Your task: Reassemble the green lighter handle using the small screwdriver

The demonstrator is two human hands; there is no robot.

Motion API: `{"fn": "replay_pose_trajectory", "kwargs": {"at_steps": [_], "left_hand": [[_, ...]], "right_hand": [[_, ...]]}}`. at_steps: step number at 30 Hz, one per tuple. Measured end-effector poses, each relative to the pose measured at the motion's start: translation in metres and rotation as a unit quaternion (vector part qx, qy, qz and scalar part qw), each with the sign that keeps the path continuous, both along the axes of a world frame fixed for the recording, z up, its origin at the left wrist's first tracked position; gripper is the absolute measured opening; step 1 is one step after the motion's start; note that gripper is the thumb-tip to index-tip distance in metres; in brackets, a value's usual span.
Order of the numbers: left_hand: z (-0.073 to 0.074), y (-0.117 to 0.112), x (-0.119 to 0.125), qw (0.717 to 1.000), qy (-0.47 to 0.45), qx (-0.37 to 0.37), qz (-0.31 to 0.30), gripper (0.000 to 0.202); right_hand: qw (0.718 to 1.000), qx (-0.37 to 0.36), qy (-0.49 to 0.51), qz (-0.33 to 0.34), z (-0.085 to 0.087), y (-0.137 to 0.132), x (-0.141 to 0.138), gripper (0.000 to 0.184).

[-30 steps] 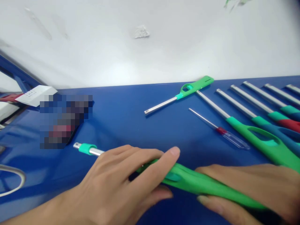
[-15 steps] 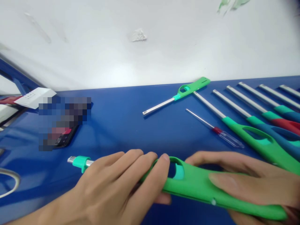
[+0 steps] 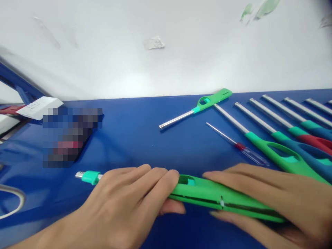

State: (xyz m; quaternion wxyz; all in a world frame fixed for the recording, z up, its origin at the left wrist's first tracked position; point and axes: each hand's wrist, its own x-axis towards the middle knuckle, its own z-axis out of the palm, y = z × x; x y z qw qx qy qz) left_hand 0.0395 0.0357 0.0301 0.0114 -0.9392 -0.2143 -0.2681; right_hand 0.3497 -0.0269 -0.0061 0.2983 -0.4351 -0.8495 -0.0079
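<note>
Together, two bare hands hold a green lighter [image 3: 202,193] above the near part of a blue tabletop [image 3: 135,145]. The left hand [image 3: 127,200] is wrapped around its front; the right hand [image 3: 275,193] pinches the rear of the handle, fingers above and thumb below. Judging by its look, assembly is partly done: the handle's halves are matched up, yet a dark seam [image 3: 207,199] gapes along the near side with a small pale piece showing in it. A teal collar [image 3: 90,177] sits near the tip of the barrel [image 3: 79,175], well apart from the handle, so closing the seam and seating the collar appear undone. At near left curls a white cable [image 3: 22,199]. Beyond the hands lies a screwdriver [image 3: 240,146], just beside a row of lighters [image 3: 260,143] at right, their collars meeting their handles. Another green lighter [image 3: 196,109] rests crosswise near the far edge. Toward the far left corner are a dark object [image 3: 75,138], its details masked, and a white box [image 3: 40,108].
</note>
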Motion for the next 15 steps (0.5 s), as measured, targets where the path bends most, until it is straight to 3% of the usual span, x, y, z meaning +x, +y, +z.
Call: {"fn": "replay_pose_trajectory", "kwargs": {"at_steps": [5,8,11,15], "left_hand": [[-0.002,-0.002,-0.001,1.0,0.003,-0.012,0.002,0.029],[-0.005,-0.003,-0.007,1.0,0.01,-0.002,0.005,0.033],[-0.006,-0.004,-0.012,1.0,0.017,0.011,0.018,0.039],[0.002,-0.001,-0.013,0.999,0.032,-0.004,0.036,0.034]], "right_hand": [[0.993,0.066,-0.093,0.038,-0.02,-0.018,0.024,0.044],[0.99,0.036,-0.126,0.048,-0.021,-0.025,0.035,0.051],[0.993,0.011,-0.11,0.05,-0.019,-0.022,0.034,0.044],[0.998,0.036,-0.048,0.028,-0.027,-0.015,0.025,0.043]]}}
